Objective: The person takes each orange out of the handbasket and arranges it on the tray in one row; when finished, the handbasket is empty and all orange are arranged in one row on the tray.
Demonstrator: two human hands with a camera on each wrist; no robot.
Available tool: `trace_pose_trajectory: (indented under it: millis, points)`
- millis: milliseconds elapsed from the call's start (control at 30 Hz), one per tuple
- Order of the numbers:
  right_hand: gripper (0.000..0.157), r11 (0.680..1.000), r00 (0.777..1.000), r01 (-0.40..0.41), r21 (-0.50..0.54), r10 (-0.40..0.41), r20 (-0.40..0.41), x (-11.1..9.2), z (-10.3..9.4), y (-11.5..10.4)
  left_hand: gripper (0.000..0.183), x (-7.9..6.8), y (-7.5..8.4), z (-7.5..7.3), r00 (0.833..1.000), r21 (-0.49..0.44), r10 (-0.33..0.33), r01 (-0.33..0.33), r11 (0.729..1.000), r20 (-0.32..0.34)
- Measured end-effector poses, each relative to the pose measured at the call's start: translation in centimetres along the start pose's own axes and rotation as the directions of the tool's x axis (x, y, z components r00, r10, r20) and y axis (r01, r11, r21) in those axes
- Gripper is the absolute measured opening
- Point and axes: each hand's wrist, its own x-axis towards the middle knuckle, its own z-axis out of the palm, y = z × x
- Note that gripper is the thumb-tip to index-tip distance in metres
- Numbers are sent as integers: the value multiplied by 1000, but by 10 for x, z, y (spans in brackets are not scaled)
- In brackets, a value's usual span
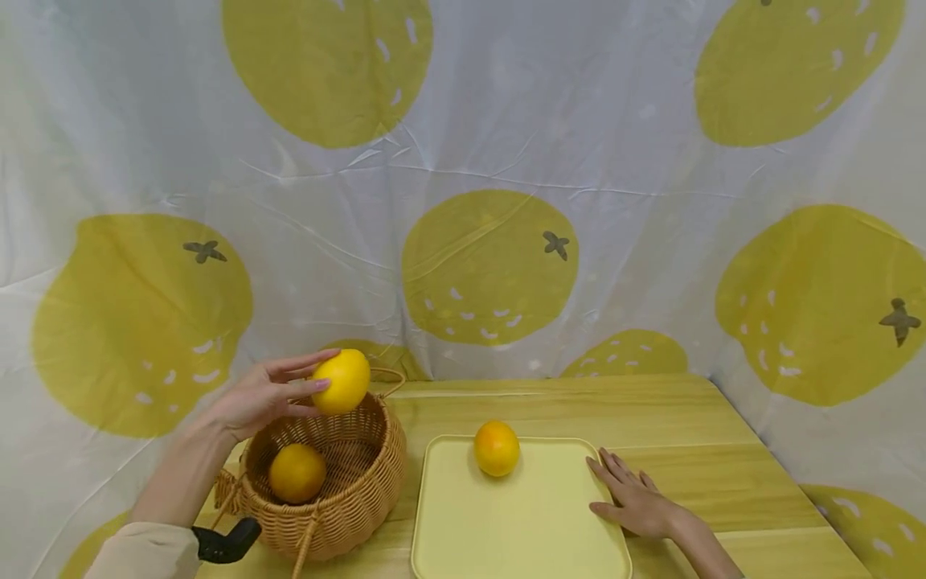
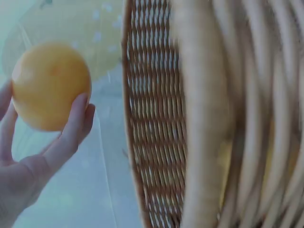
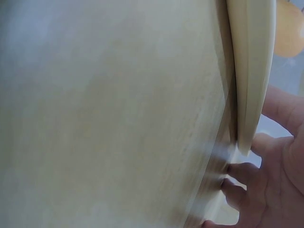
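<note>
My left hand (image 1: pixel 264 394) holds a yellow-orange orange (image 1: pixel 343 382) between thumb and fingers, above the back rim of a round wicker basket (image 1: pixel 362 511). The left wrist view shows the same orange (image 2: pixel 51 86) in the fingertips, apart from the basket wall (image 2: pixel 156 118). Inside the basket lies a second orange (image 1: pixel 297 473). Another orange (image 1: pixel 496 448) sits near the far edge of a pale yellow tray (image 1: pixel 521 523). At the tray's right edge rests my right hand (image 1: pixel 637 503), fingers spread. Its thumb and index finger touch the rim (image 3: pixel 256 71) in the right wrist view.
Basket and tray stand side by side on a wood-grain table (image 1: pixel 723 474). Rope-like handles (image 1: pixel 307 543) hang at the basket's sides. Behind the table hangs a white curtain (image 1: pixel 637 257) printed with large yellow fruits. A black strap (image 1: pixel 226 543) circles my left wrist.
</note>
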Motion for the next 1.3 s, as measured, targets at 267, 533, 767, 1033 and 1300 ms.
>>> trace_pose_trajectory:
  millis: [267,533,767,1033,1300]
  points:
    - [77,1000,1000,-1,11,1,1,0,-1,1,55,9,9,49,993,-16,-9,8,1000,-114]
    - [77,1000,1000,5,12,-5,-4,0,-1,2,58,24,4,109,973,23,-32,39,999,-228]
    - [77,1000,1000,6,19,-6,-8,0,0,3,48,37,-10,162,938,48,-5,23,999,-348]
    - [77,1000,1000,11,14,-11,-15,1,0,4,44,55,-39,206,913,151,47,16,988,-406]
    - [77,1000,1000,14,11,-14,-18,1,0,4,41,72,-80,219,887,237,84,29,971,-454]
